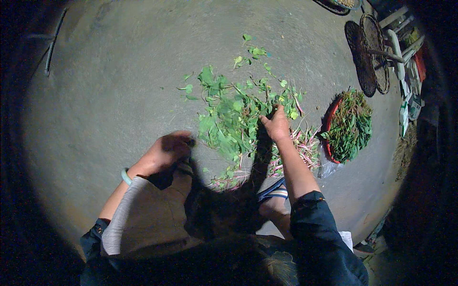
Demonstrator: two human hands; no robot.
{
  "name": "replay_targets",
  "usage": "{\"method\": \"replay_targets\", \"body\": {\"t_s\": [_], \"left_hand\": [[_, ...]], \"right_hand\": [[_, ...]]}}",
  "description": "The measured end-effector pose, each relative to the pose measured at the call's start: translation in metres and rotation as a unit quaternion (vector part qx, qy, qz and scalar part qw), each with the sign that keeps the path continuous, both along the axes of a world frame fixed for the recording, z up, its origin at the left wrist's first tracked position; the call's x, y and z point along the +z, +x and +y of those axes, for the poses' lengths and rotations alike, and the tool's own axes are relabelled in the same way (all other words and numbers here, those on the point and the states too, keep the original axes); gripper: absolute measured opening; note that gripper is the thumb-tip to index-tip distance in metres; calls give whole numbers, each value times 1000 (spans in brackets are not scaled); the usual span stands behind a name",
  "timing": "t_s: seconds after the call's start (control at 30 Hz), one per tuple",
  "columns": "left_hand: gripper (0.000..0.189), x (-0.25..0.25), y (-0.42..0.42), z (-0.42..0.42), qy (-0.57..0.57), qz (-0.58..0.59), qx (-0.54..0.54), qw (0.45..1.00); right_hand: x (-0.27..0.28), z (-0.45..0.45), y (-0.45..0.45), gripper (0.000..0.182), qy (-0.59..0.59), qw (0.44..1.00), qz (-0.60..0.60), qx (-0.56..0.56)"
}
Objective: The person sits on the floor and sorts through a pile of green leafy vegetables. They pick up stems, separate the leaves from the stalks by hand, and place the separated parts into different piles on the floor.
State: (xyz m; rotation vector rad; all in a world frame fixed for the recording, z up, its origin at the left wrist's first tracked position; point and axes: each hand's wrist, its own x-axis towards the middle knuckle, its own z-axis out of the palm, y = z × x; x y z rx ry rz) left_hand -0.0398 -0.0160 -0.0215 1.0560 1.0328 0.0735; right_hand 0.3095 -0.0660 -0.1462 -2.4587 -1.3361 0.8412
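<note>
A loose heap of green leafy seedlings with thin stems lies on the concrete ground before me. My right hand reaches into the heap's right part, thumb and forefinger apart among the leaves; whether it grips any cannot be told. My left hand, with a pale bangle at the wrist, is near my knee, left of the heap; shade covers its fingers and hides whether they hold anything. Pinkish-white stems lie beside my right forearm. A few small sprigs are scattered beyond the heap.
A red basin heaped with dark greens stands at the right, a clear plastic bag by it. Farther right are a round woven basket and piled wood and bags. A metal rod is at the far left. My sandalled foot is near the stems.
</note>
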Motion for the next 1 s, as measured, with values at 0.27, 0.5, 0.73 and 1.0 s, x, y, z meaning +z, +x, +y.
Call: {"method": "replay_targets", "body": {"t_s": [0.27,0.5,0.73,1.0], "left_hand": [[36,-7,-4,-2,-56,-24,68,996],[55,-13,-7,1,-68,-120,28,990],[54,-2,19,6,-97,-134,0,986],[56,-11,44,14,-99,-183,25,978]], "right_hand": [[-11,-8,30,31,37,997,60,-28],[80,-6,23,13,33,838,464,-284],[108,-16,-39,5,41,689,656,-305],[123,-7,-106,23,-32,642,730,-231]]}}
